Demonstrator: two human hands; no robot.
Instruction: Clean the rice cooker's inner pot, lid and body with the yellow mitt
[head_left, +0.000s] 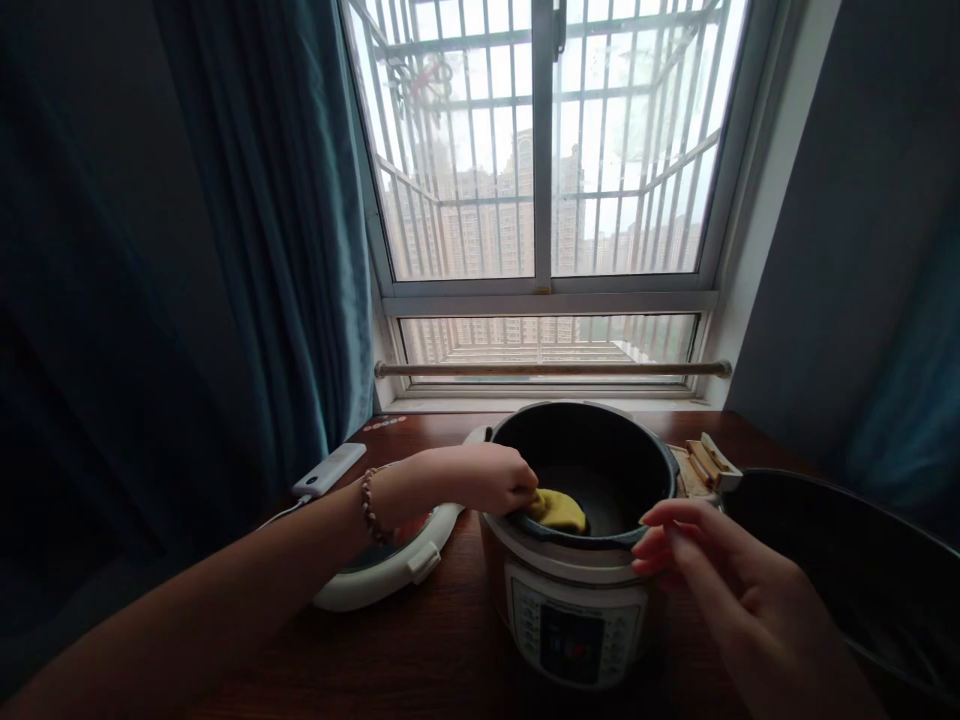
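An electric pressure cooker (514, 600) with a dark inner pot (600, 440) stands uncovered on the table in the head view. My left hand (491, 478) reaches over the left rim, closed on a yellow cloth (559, 510). The cloth lies against the inside of the pot near its front wall. Beside the front right rim is my right hand (720, 570), fingers loosely curled with nothing visible in them. Whether its fingertips touch the rim is unclear.
A pale-rimmed lid (367, 590) lies left of the cooker, partly behind my left forearm. Past it sits a white device with a cord (334, 468). A hinged beige bracket (709, 465) and a large dark pan (862, 530) are at right. Behind is a barred window (544, 180).
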